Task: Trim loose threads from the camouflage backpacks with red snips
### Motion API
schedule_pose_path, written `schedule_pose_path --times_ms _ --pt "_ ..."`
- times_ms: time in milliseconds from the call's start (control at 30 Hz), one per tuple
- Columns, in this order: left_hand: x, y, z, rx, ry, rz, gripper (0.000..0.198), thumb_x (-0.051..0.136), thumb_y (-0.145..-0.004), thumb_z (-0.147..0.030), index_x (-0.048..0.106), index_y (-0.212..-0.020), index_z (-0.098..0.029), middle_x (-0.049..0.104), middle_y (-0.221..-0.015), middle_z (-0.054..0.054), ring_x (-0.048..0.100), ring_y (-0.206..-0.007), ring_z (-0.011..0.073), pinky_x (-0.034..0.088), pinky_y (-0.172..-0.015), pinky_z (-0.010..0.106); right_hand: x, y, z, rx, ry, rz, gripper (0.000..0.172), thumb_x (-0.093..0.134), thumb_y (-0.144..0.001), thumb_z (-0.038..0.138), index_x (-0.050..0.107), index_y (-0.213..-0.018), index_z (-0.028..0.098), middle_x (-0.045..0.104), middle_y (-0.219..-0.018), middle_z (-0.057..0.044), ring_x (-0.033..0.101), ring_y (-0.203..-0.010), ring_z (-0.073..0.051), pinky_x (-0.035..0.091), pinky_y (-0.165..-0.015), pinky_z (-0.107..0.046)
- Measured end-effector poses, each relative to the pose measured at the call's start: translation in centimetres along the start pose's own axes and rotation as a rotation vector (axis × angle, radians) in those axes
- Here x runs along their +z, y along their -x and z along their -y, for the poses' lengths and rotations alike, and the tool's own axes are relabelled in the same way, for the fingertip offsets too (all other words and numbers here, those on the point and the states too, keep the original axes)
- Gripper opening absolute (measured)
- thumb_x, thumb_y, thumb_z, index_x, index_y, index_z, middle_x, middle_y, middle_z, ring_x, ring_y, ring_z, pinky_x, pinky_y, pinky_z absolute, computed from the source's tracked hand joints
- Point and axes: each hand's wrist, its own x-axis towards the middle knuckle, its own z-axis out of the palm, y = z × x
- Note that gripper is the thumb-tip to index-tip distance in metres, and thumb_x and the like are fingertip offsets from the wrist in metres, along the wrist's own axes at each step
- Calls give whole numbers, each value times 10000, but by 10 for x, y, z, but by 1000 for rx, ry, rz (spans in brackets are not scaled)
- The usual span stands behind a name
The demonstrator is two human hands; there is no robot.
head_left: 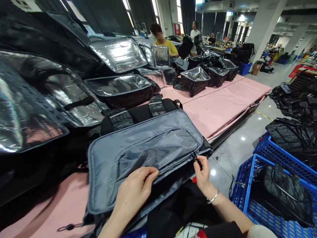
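Observation:
In front of me lies a backpack point(148, 158) with its grey lining turned up and black padded straps at the far side. My left hand point(136, 188) is closed on the near edge of the lining, thumb and fingers pinched together. At the right end of that same edge, my right hand point(203, 173) grips a pair of small dark thread snips point(196, 158), the blades pointing at the seam. Whether the blades touch the fabric, I cannot tell. A bracelet circles the right wrist.
Several silver-lined bags point(119, 54) crowd the left and back of the pink-covered table point(223, 102). Blue crates point(244, 188) holding black bags stand on the floor to the right. A person in yellow point(167, 44) is across the table, with other people farther back.

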Motion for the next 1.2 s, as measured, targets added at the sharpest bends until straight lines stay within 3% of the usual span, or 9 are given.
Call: schedule_pose_path --times_ms 300,433,533,667,767,933,1033,1100,1200 --pt "-15 -2 0 -61 -14 87 350 373 -769 -483 598 -760 -216 635 -835 3 567 -780 186 412 -767 271 5 20 -17 -37 61 50 173 515 -839 223 452 -979 142 496 -676 2 457 -555 -86 379 -517 -201" --pt "-13 0 4 -15 -19 62 336 383 -793 -466 604 -777 -214 637 -846 1 571 -792 181 412 -769 270 7 13 -20 -135 109 0 141 480 -852 213 475 -971 137 535 -735 -30 511 -628 -104 416 -573 -218" --pt "-7 4 9 91 -26 -27 312 406 -823 -439 605 -771 -204 632 -836 2 573 -778 162 416 -736 257 3 7 -15 -171 95 -6 118 462 -860 192 501 -959 142 546 -767 -36 530 -674 -107 432 -614 -220" --pt "4 11 9 401 -52 -262 187 474 -847 -309 584 -793 -167 605 -810 20 554 -779 127 412 -751 234 1 11 -6 -21 -34 87 134 457 -864 223 492 -968 146 511 -740 -17 489 -640 -95 414 -592 -208" --pt "11 19 6 537 -124 -369 70 516 -829 -188 565 -836 -138 582 -806 35 524 -777 123 410 -763 247 8 19 3 159 -130 219 216 533 -809 269 514 -986 145 535 -772 -24 474 -617 -97 415 -575 -210" --pt "22 34 5 603 -230 -444 126 571 -776 -108 550 -900 -112 558 -807 56 487 -761 139 404 -721 270 24 20 20 428 -235 184 216 616 -735 305 562 -814 112 552 -746 -39 484 -640 -103 427 -598 -214" --pt "28 40 7 620 -248 -452 158 572 -772 -94 547 -927 -103 552 -803 65 471 -758 145 395 -709 275 29 12 25 554 -268 131 347 636 -726 378 430 -622 119 371 -561 21 327 -512 -55 317 -473 -184" --pt "31 40 9 607 -270 -439 165 556 -788 -108 554 -953 -111 559 -816 61 473 -757 143 384 -706 273 31 8 26 638 -340 127 414 646 -713 418 365 -610 132 278 -535 46 226 -472 -34 211 -420 -178" --pt "32 34 13 485 -376 -429 270 522 -833 -228 546 -1086 -138 573 -829 49 487 -762 159 355 -654 284 34 8 27 704 -484 124 436 670 -685 441 356 -651 140 249 -520 66 189 -446 -24 150 -404 -180"
